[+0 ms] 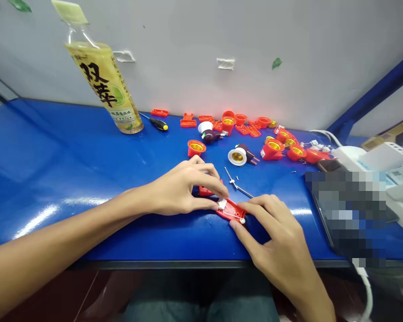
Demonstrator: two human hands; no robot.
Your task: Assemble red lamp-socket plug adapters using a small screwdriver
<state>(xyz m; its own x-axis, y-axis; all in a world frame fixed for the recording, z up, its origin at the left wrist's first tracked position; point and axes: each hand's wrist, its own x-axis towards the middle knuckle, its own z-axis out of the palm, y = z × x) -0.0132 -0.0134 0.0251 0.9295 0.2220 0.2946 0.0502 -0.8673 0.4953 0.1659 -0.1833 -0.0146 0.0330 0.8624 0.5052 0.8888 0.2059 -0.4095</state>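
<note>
1. Red first: a flat red plastic shell (231, 209) lies open-side up on the glossy blue table (70, 179), near the front edge, between both hands.
2. Left hand (181, 188): thumb and forefinger closed in a pinch on a small white insert (222, 204) at the shell's far end. The other fingers are curled over a second red plastic piece (204, 191) just behind it.
3. Right hand (275, 237): thumb and index finger closed on the shell's near end, around a small white round bit (242, 220), holding the shell flat on the table.
4. Status, my read: the shell is uncovered, with the white parts and a thin wire seated inside, so this unit is mid-way. No lid is on it. I cannot tell whether any screw is in.
5. Just behind the hands: thin bare metal pins (237, 184) lie loose on the table, apart from the shell and not fitted to anything.
6. Mid-table: a single red lamp socket with brass thread (196, 147), a white socket on a dark two-pin plug (240, 155) and a cluster of red brass-threaded sockets (282, 150). These look put together, but I cannot confirm it.
7. Far edge, by the wall: loose flat red cover pieces (188, 121), unpaired, so more units appear to be in bits.
8. Also there: a black-handled screwdriver with a yellow end (158, 124), lying untouched, and a tall plastic bottle of yellow drink (104, 85).
9. Right side: white boxes and a power strip (372, 156), well apart from the hands.
</note>
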